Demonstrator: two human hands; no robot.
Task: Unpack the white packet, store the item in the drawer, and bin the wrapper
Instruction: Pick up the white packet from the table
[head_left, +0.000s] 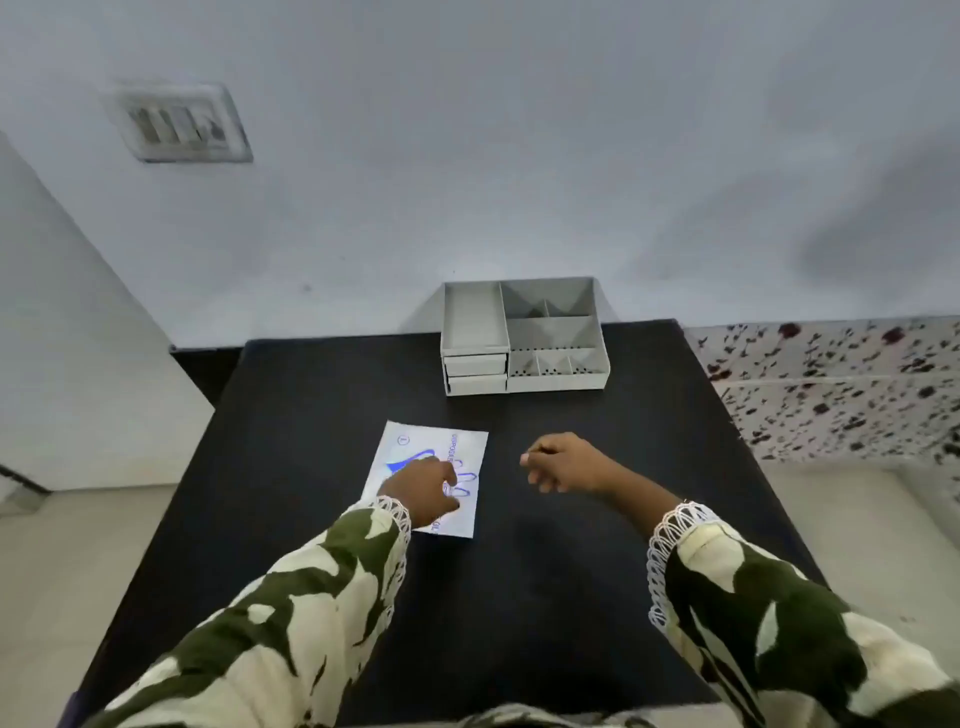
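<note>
A flat white packet (415, 447) with blue print lies on the black table (322, 405), a little left of centre. My left hand (423, 491) rests on the packet's near half, fingers curled down onto it; whether it grips the packet I cannot tell. My right hand (563, 462) hovers just to the right of the packet, loosely curled, holding nothing. A grey desk organiser (522, 335) stands at the table's far edge, with two shut drawers (476, 374) at its lower left and open compartments on top.
A pale wall rises behind the table, with a switch plate (179, 122) at upper left. A speckled surface (841, 384) lies to the right of the table. Light floor shows on both sides. No bin is in view.
</note>
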